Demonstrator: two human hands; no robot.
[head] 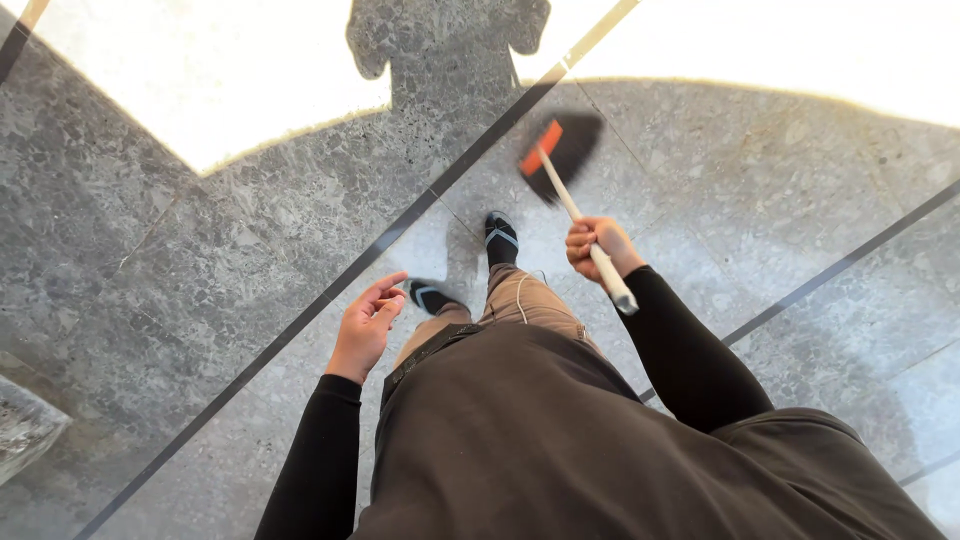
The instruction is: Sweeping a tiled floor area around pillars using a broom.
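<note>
My right hand grips the pale handle of a broom. Its orange-and-black head is blurred and rests on the grey stone floor ahead of my feet. My left hand hangs free at my side, fingers loosely apart, holding nothing. Both arms wear black sleeves. My two feet in dark sandals stand on the floor between the hands.
The grey speckled stone floor is crossed by thin dark strips. A bright sunlit patch lies ahead, with my shadow across it. A stone block edge sits at the lower left.
</note>
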